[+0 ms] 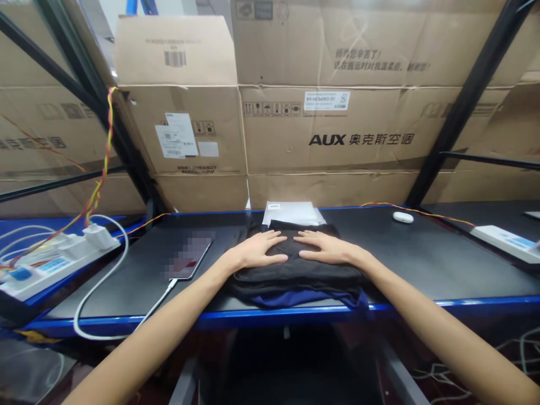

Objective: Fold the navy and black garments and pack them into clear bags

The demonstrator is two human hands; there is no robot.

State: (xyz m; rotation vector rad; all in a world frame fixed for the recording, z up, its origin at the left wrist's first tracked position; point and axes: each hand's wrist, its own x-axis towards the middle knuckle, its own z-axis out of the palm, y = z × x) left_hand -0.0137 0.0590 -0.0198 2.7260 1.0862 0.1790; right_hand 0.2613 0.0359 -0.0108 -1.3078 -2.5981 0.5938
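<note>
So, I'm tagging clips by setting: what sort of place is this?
Probably a workbench in a workshop or storeroom: black posts frame it, printed cardboard stands behind, and a white power strip sits at the right.

Both hands flat on folded black cloth, blue fabric underneath.

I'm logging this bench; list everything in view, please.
black cloth: one bundle, black, centre
blue cloth: one, blue, beneath black
packet: unclear, whitish, behind cloth
phone: one, dark, table left
cables: several, white, mostly left
power strips: two, white, left, right
case: one, white, table right
wires: several, red-yellow, both sides
cardboard: several, brown, behind
frame bars: several, black, both sides
table: one, black, centre
grey bars: two, grey, below table
left grip, right grip: one each, bare, on black cloth
</note>
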